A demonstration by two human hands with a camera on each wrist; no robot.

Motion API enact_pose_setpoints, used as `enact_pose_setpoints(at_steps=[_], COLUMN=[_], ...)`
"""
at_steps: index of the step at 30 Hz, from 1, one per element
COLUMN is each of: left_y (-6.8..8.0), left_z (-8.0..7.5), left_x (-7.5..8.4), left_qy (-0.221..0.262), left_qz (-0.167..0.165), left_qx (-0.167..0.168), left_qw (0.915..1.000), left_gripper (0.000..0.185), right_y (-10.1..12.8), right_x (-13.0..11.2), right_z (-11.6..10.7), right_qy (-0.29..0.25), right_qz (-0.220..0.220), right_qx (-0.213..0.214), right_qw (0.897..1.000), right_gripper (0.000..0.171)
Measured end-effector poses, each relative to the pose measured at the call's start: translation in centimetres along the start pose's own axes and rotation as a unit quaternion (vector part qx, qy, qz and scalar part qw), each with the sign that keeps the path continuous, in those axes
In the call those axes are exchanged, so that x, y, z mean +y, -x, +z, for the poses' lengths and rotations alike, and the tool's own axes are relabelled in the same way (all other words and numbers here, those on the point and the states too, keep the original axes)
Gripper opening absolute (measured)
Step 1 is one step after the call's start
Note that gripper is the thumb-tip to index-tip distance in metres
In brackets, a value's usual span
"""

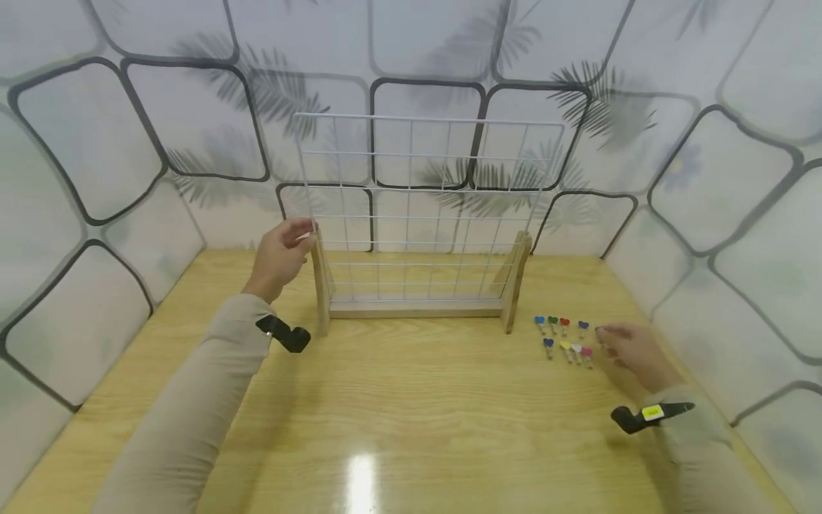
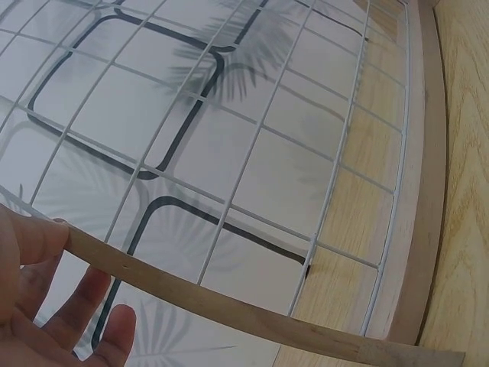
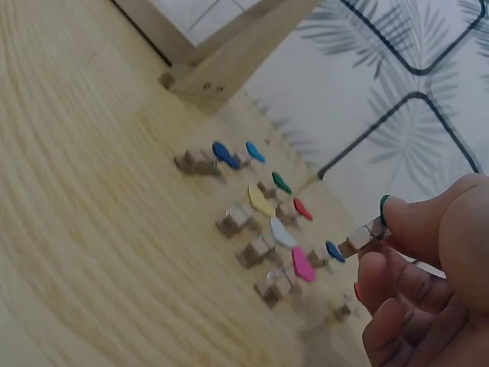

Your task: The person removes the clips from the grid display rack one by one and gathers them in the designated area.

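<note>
The left hand (image 1: 281,255) is resting against the top of the left wooden post (image 1: 319,282) of the wire grid rack (image 1: 420,214), fingers fairly straight along the wood rather than wrapped tight, which looks like steadying the rack so it does not slide on the desk (image 1: 398,407). The rack is standing upright at 12 o'clock, toward the back wall. The right hand (image 1: 632,351) is lying low at 3 o'clock, thumb and forefinger pinching one small wooden clip (image 3: 365,235). The other heart clips (image 1: 565,335) are sitting in two loose rows just beside it, at 9 o'clock from the hand and right of the rack's right foot (image 1: 516,282); keeping them there is putting them within easy reach.

The head view is giving the whole layout but leaves the right fingertips too small to judge. The right wrist view is showing the pinch plainly, along with the clip colours: blue, green, red, yellow, white, pink. The left wrist view is showing the fingers (image 2: 34,252) lying on the post with the white wires (image 2: 252,153) close behind, which the head view is only hinting at.
</note>
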State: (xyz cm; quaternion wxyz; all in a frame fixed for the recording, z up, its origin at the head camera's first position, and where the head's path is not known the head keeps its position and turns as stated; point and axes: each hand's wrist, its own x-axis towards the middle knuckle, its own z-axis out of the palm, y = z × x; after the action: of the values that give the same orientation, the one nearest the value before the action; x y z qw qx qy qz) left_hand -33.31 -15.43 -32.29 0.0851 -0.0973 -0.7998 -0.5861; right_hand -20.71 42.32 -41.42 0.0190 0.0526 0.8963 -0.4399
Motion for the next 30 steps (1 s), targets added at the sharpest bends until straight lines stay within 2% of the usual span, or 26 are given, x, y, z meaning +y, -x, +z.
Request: enact_pose_setpoints(at_steps=[5,10,20,30], left_y=[0.1,0.5,0.6,0.9], left_z=[-0.1,-0.4,-0.9,-1.2], left_x=[-0.1,-0.2,-0.7,-1.1], left_qy=[0.001,0.003,0.000,0.002], left_qz=[-0.008,-0.009,-0.005,-0.002], left_qx=[-0.001,-0.006,-0.010,-0.012], left_qw=[1.0000,0.9999,0.9999,0.9999], left_gripper=[0.038,0.039,0.040,0.039], right_y=[0.3,0.4,-0.1,-0.4], right_x=[1.0,1.3,2.1,2.4], right_z=[0.2,0.8,1.8,2.3], right_qy=[0.028,0.021,0.050,0.068], right_qz=[0.027,0.032,0.055,0.047], right_qx=[-0.008,-0.013,-0.022,-0.021], right_qw=[0.999,0.999,0.997,0.996], right_gripper=[0.055,0.044,0.052,0.044])
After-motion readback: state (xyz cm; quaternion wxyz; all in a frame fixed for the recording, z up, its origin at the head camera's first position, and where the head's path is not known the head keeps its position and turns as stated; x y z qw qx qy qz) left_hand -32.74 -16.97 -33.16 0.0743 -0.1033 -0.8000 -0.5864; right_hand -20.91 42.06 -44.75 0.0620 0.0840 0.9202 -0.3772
